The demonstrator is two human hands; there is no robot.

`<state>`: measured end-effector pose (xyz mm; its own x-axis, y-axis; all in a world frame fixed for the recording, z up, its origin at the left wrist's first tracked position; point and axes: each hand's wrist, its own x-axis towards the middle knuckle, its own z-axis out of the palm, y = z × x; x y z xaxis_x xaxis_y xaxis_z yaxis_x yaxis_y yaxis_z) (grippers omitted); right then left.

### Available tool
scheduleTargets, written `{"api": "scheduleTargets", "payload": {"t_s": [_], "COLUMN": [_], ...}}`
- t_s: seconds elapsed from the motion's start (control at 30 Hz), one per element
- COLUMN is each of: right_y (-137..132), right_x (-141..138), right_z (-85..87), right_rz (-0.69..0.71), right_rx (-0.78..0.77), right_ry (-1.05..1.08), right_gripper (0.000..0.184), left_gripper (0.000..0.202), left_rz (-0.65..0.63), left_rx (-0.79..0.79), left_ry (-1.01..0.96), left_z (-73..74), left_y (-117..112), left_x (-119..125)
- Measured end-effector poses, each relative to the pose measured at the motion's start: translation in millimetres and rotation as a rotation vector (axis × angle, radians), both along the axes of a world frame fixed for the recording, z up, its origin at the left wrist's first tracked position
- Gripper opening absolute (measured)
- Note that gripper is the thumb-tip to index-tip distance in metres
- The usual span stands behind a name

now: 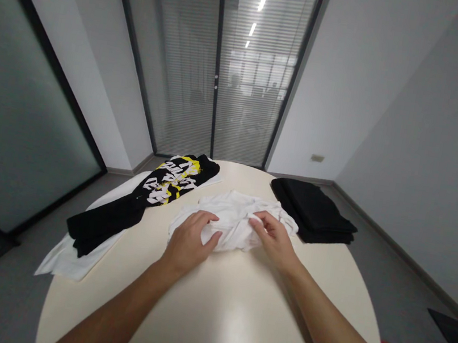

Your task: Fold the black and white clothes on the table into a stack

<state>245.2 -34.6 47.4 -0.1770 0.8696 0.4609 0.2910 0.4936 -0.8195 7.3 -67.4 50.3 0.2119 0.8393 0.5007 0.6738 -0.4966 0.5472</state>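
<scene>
A crumpled white garment (235, 212) lies in the middle of the round cream table (207, 317). My left hand (189, 241) rests on its near left edge, fingers curled and pinching the cloth. Gripping a fold on the garment's right side is my right hand (273, 236), its fingers bent around the fabric. Both forearms reach in from the bottom of the view.
A black shirt with white and yellow print (157, 192) lies over white cloth (70, 256) and hangs off the table's left edge. Folded black clothes (315, 210) are stacked at the far right. Glass walls with blinds stand behind. A dark object and red surface sit at bottom right.
</scene>
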Motion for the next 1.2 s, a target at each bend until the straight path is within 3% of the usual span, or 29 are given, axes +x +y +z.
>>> {"api": "scheduleTargets", "payload": {"t_s": [0.27, 0.43, 0.53, 0.73, 0.97, 1.07, 1.2], "right_y": [36.4, 46.2, 47.7, 49.9, 43.4, 35.3, 18.6], "right_x": [42.6, 60.6, 62.1, 63.3, 57.6, 46.6, 23.2], "right_z": [-14.0, -19.5, -20.2, -25.3, -20.4, -13.3, -6.8], "right_rz": [-0.425, -0.57, -0.579, -0.599, -0.612, -0.52, -0.298], "right_rx": [-0.13, -0.113, -0.106, -0.134, -0.15, -0.068, 0.0], "right_ry": [0.569, 0.665, 0.675, 0.659, 0.525, 0.401, 0.166], "right_gripper": [0.047, 0.05, 0.05, 0.051, 0.051, 0.045, 0.03], "left_gripper": [0.049, 0.023, 0.013, 0.032, 0.033, 0.019, 0.008], "left_rz": [-0.01, 0.027, 0.009, -0.194, -0.169, -0.147, -0.079], "left_rx": [-0.111, -0.124, -0.173, -0.279, -0.35, -0.369, -0.35], "left_ry": [0.235, 0.235, 0.269, 0.322, 0.036, 0.027, 0.051], "left_z": [1.6, 3.2, 7.2, 6.9, 9.6, 12.4, 11.2], "left_y": [8.9, 11.0, 10.3, 10.4, 16.3, 14.8, 12.1], "left_x": [-21.9, -24.0, -27.0, -40.0, -36.1, -31.6, -26.6]}}
